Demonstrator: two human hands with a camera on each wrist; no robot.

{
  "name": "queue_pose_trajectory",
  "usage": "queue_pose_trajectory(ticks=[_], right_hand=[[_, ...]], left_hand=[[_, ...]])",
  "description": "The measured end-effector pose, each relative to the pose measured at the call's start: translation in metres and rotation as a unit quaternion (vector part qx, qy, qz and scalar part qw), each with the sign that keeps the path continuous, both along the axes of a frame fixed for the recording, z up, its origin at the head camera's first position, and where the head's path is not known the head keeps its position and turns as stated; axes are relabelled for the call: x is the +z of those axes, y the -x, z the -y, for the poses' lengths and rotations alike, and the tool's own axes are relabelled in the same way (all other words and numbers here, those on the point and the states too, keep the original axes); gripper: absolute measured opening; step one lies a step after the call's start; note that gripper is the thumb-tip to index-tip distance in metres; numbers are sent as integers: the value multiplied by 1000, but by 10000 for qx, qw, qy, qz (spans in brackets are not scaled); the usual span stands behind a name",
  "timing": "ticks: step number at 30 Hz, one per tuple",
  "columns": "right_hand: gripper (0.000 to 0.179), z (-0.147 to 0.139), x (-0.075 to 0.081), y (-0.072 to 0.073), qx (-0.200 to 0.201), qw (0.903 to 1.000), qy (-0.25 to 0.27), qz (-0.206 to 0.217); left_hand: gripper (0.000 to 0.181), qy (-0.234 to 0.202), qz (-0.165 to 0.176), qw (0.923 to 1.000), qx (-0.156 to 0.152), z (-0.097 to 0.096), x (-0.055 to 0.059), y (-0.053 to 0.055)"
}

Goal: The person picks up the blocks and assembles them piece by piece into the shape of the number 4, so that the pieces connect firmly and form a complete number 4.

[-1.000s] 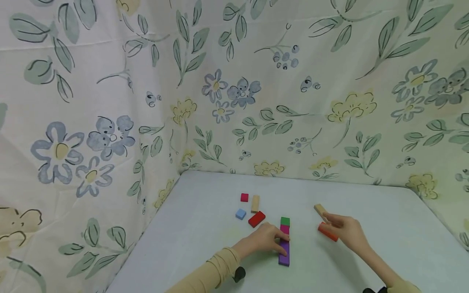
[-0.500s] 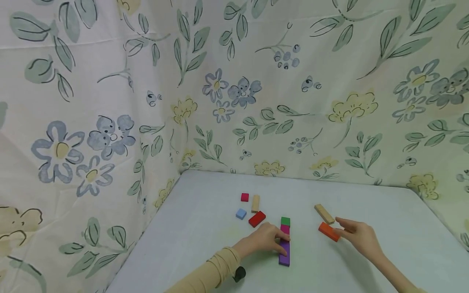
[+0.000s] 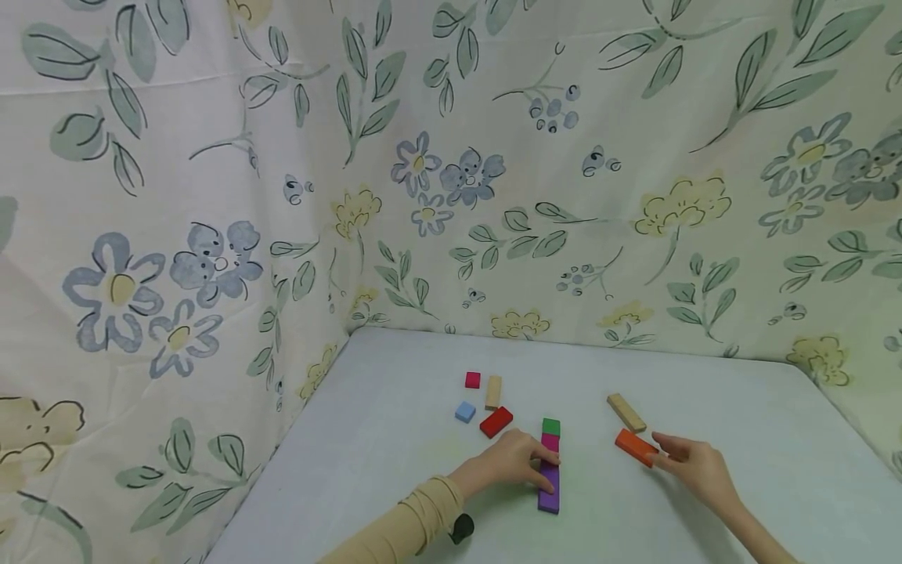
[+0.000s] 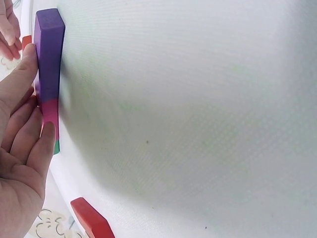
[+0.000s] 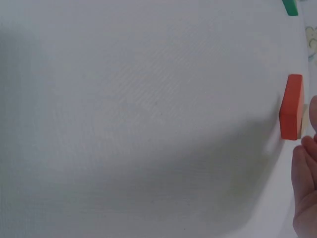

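My left hand (image 3: 503,462) touches a straight row of blocks with thumb and fingers. In the row, a purple block (image 3: 548,504) lies nearest me, then a pink block (image 3: 550,444) and a green block (image 3: 551,427). In the left wrist view the thumb lies on the purple block (image 4: 49,59) and a finger on the pink block (image 4: 51,111). Off to the right, my right hand (image 3: 701,470) has loosely spread fingers, with the tips right at the near end of an orange block (image 3: 634,446). A plain wooden block (image 3: 626,413) lies just beyond it.
Left of the row lie a red block (image 3: 496,421), a light blue block (image 3: 465,411), a small red cube (image 3: 473,380) and another wooden block (image 3: 493,392). A floral cloth (image 3: 550,196) hangs behind and left of the white table (image 3: 402,368).
My right hand has let go of the wooden block, leaving it on the table, and has drawn back right and nearer me, beside the orange block. The left hand stays on the row.
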State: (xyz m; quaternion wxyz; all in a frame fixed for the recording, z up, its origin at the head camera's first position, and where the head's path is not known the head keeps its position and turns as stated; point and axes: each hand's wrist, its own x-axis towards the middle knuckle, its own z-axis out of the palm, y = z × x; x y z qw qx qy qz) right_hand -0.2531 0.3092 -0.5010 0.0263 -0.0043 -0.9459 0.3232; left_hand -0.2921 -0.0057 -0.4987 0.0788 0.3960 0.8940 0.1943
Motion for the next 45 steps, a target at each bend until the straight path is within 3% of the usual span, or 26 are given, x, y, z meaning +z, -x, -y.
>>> queue_pose_trajectory(ticks=[11, 21, 33, 45], right_hand=[[61, -2, -14, 0, -28, 9998, -184, -13], [52, 4, -21, -3, -103, 9981, -333, -506], [47, 7, -23, -5, -203, 9965, -301, -750], [46, 13, -20, -1, -553, 9973, -234, -427]], left_hand=[[41, -19, 236, 9995, 201, -1, -2, -1], [41, 30, 198, 9996, 179, -2, -1, -1], [40, -35, 307, 9993, 198, -2, 0, -1], [41, -75, 293, 9995, 136, -1, -2, 0]])
